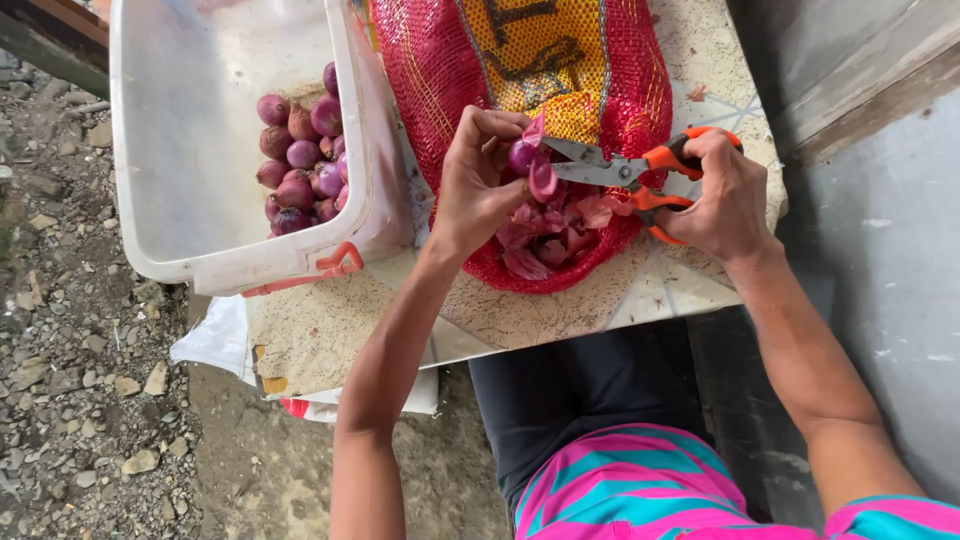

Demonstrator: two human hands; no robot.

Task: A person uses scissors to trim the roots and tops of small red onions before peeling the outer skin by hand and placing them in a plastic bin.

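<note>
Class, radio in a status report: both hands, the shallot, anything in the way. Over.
Left hand grip shut on shallot. Right hand grip shut on orange-handled scissors, blades open at the shallot. Loose peelings on red mesh sack below; nothing blocking.

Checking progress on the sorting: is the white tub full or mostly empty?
Mostly empty: the white tub holds only a small pile of shallots against one wall, the rest of its floor bare.

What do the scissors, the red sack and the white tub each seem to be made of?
Scissors: bare grey metal blades, orange grips, probably plastic.
Red sack: woven plastic mesh, judging by its open net weave.
White tub: smooth, slightly translucent plastic, it seems.
</note>
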